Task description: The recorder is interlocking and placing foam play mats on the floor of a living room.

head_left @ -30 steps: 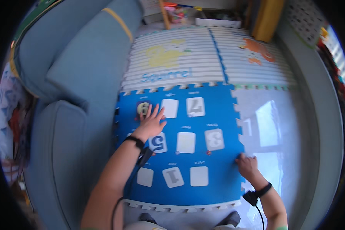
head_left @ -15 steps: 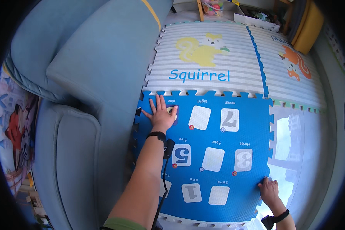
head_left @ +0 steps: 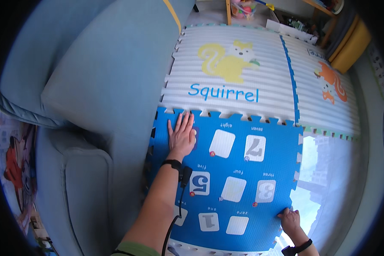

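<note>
Left hand (head_left: 181, 135), fingers flat and together, pressing blue foam mat (head_left: 226, 170); right hand (head_left: 291, 220) fingers curling on edge — interlocking teeth risking popping loose.

Left hand (head_left: 181, 135) now flat on blue mat's (head_left: 226, 222) top-left card, view shifted forward

No screens in view, only printed labels and containers. At centre frame, blue lettering (head_left: 223, 92) across the white ribbed mat (head_left: 260, 47), under a yellow animal figure (head_left: 226, 64). Lower centre, small pale word labels (head_left: 226, 125) above the white rounded squares (head_left: 222, 143) on the blue mat (head_left: 239, 164). Top centre, clear tub (head_left: 243, 7) of bright items. Upper right, flat white box (head_left: 292, 30).
</note>
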Demonstrator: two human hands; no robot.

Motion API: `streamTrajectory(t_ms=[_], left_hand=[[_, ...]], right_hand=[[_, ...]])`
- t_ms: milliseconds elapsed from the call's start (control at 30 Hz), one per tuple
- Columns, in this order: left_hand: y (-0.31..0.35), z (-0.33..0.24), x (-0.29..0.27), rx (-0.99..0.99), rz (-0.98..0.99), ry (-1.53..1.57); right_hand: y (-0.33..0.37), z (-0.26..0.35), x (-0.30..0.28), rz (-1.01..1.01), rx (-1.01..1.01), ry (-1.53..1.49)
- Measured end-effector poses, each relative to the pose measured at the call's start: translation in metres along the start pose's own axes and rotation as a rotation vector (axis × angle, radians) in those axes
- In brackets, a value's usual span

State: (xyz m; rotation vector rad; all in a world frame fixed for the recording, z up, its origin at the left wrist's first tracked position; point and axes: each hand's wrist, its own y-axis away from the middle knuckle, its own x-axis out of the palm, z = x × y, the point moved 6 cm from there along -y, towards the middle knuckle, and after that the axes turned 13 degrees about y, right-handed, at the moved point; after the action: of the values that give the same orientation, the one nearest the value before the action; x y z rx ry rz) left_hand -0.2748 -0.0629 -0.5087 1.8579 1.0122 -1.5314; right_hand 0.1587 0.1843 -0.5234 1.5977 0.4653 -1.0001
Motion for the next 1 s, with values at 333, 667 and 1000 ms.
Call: streamTrajectory(t_ms=[333, 667, 1000], left_hand=[[0.000, 0.014, -0.006, -0.111, -0.008, 0.039], [-0.012, 0.014, -0.002, -0.171, 0.068, 0.113], [-0.021, 0.011, 0.003, -0.214, 0.227, 0.002]], right_hand=[[-0.137, 0.120, -0.224, -0.563, -0.380, 0.199], [-0.226, 0.109, -0.194, -0.520, -0.253, 0.264], [-0.239, 0.098, -0.182, -0.394, -0.310, 0.084]])
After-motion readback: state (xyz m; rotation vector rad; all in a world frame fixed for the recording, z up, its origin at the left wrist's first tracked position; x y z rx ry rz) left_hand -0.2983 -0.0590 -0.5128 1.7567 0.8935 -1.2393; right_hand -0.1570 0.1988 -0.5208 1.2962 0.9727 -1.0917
